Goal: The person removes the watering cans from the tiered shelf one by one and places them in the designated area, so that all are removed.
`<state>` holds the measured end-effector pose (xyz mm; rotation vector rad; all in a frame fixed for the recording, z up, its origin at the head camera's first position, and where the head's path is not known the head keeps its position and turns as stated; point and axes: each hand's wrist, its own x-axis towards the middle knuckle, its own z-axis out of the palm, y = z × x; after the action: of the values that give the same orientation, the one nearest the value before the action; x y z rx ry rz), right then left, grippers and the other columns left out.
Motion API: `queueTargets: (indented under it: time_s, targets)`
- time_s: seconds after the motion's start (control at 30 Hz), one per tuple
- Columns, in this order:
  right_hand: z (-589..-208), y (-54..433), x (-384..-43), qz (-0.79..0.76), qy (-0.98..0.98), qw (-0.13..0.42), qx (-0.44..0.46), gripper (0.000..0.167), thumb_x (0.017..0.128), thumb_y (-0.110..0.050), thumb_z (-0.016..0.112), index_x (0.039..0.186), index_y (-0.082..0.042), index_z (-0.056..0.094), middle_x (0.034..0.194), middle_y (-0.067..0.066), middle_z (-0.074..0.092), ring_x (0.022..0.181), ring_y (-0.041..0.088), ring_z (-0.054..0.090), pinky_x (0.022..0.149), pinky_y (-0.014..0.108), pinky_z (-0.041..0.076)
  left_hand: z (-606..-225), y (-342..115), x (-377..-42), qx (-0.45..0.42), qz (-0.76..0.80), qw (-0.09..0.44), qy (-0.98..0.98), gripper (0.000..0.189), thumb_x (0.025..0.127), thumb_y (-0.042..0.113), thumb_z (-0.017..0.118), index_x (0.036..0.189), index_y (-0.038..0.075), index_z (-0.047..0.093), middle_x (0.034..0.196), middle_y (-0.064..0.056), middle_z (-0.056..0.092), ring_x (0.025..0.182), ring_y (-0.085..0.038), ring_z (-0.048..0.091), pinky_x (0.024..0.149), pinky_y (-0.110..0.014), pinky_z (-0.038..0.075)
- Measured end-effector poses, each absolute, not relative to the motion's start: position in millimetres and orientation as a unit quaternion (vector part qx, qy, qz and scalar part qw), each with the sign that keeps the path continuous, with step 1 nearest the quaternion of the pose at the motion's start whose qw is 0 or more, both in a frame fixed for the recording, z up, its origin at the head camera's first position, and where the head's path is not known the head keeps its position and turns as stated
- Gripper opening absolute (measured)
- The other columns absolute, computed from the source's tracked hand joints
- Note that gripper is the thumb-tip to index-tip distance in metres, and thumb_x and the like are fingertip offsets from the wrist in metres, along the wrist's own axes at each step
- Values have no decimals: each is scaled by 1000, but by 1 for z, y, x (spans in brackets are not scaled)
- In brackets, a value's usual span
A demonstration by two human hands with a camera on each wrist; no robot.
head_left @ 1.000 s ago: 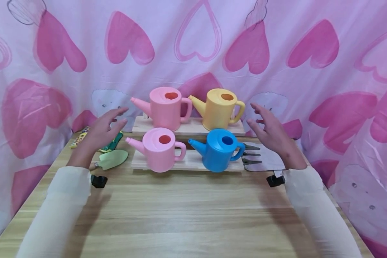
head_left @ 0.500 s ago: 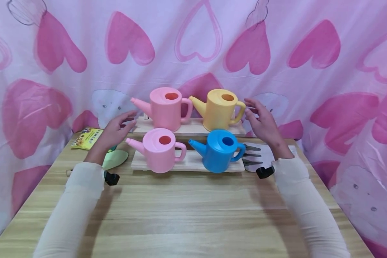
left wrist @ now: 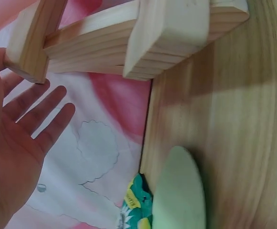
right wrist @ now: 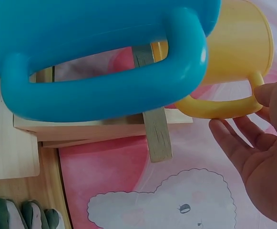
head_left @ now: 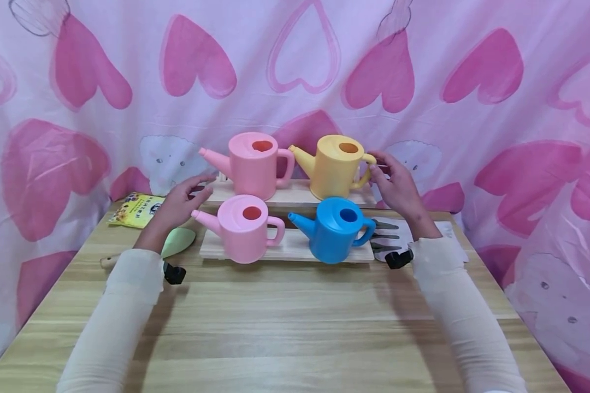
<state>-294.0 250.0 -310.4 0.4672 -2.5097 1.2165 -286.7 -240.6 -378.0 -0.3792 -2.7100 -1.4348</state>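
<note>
Pink [head_left: 252, 169] and yellow [head_left: 335, 169] watering cans stand on the upper step of a wooden stand [head_left: 297, 191]. A lighter pink watering can [head_left: 244, 234] and a blue watering can [head_left: 334, 234] stand on its lower step. My right hand [head_left: 398, 183] pinches the yellow can's handle [right wrist: 229, 109], thumb on one side and fingers on the other. At the upper step's left end is my left hand [head_left: 179, 204], holding nothing. Its thumb is right at a wooden upright [left wrist: 28, 47], and its fingers [left wrist: 52, 124] stretch out straight beyond it.
A yellow printed packet [head_left: 136, 210] and a pale green trowel [head_left: 178, 242] lie at the table's left. Patterned gloves with dark green fingers [head_left: 385, 236] lie to the right of the stand. A heart-print curtain [head_left: 295, 65] hangs behind the table [head_left: 285, 327].
My right hand has moved left onto the yellow watering can's handle. My left hand has come rightward to the stand's end, uncovering the yellow packet. The watering cans stay in place.
</note>
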Motion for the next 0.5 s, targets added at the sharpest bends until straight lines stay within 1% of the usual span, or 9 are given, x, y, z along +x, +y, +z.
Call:
queueTargets:
  time_s: [0.03, 0.1, 0.13, 0.2, 0.27, 0.3, 0.37, 0.43, 0.5]
  targets:
    - [-310, 250, -294, 424, -877, 156, 162, 43, 110, -25, 50, 151, -10, 50, 139, 9, 56, 117, 27, 57, 91, 30, 55, -379, -240, -287, -122, -469, 28, -874, 63, 104, 52, 54, 157, 18, 45, 162, -11, 37, 139, -41, 42, 108, -64, 40]
    - [-310, 250, -295, 422, -879, 156, 158, 42, 111, -26, 49, 150, -11, 51, 137, 9, 57, 116, 26, 57, 90, 31, 56, -382, -239, -287, -122, -487, 33, -864, 61, 105, 50, 54, 156, 18, 46, 160, -11, 39, 134, -39, 47, 105, -60, 44]
    - [-309, 250, -295, 423, -879, 155, 156, 41, 111, -26, 49, 149, -12, 52, 136, 9, 58, 115, 26, 57, 91, 33, 56, -383, -238, -288, -126, -496, 36, -858, 59, 106, 47, 53, 156, 16, 45, 160, -13, 39, 130, -38, 49, 103, -57, 47]
    - [-309, 250, -296, 424, -880, 152, 153, 40, 111, -26, 49, 148, -12, 53, 135, 10, 58, 115, 26, 57, 93, 39, 56, -387, -237, -289, -130, -517, 44, -845, 56, 108, 43, 53, 155, 14, 45, 158, -14, 41, 123, -36, 53, 98, -48, 51]
    - [-309, 250, -296, 430, -878, 148, 150, 39, 111, -26, 49, 147, -12, 54, 133, 10, 59, 114, 26, 58, 94, 45, 56, -391, -236, -290, -137, -541, 47, -829, 54, 109, 38, 52, 155, 12, 44, 156, -16, 41, 120, -35, 54, 95, -41, 54]
    - [-309, 250, -296, 432, -877, 148, 149, 39, 111, -25, 49, 146, -11, 54, 132, 11, 59, 114, 27, 58, 94, 47, 56, -392, -235, -290, -137, -548, 49, -823, 53, 109, 37, 51, 155, 11, 44, 156, -17, 41, 122, -35, 53, 95, -40, 54]
    - [-309, 250, -296, 435, -876, 147, 148, 38, 110, -24, 50, 146, -10, 55, 132, 11, 60, 115, 27, 59, 94, 49, 56, -394, -233, -290, -136, -560, 52, -816, 52, 109, 36, 51, 155, 10, 43, 157, -16, 40, 132, -35, 48, 102, -41, 51]
    - [-309, 250, -296, 436, -875, 148, 148, 38, 110, -24, 50, 146, -10, 55, 131, 11, 60, 115, 26, 59, 94, 50, 56, -395, -231, -289, -135, -573, 51, -807, 52, 110, 35, 50, 155, 9, 41, 160, -16, 37, 140, -36, 41, 108, -46, 45]
    - [-310, 250, -296, 434, -876, 150, 147, 39, 110, -24, 51, 146, -10, 55, 131, 11, 60, 114, 26, 60, 94, 49, 56, -396, -229, -289, -129, -577, 51, -805, 53, 110, 36, 49, 156, 11, 40, 161, -13, 35, 143, -35, 37, 110, -49, 39]
